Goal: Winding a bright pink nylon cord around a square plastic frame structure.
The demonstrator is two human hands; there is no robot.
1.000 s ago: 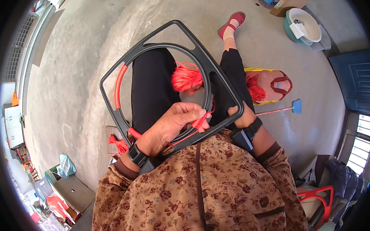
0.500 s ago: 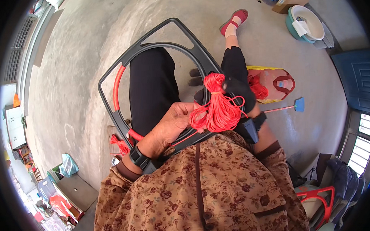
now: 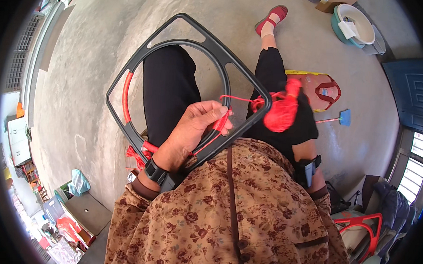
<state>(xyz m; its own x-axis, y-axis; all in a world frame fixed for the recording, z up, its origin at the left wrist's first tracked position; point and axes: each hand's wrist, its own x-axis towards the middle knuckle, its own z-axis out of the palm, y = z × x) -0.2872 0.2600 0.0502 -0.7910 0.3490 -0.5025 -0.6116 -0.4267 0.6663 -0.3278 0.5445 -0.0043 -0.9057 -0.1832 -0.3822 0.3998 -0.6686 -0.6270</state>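
cord bundle [image 3: 281, 115] shifted right, pale bag label [image 3: 324, 91]

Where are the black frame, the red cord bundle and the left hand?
Black frame [image 3: 217, 51], head view: solid upper-right bar.
Red cord bundle [image 3: 281, 116], head view: blurred, rounded mass.
Left hand [image 3: 195, 125], head view: middle, behind the thumb.
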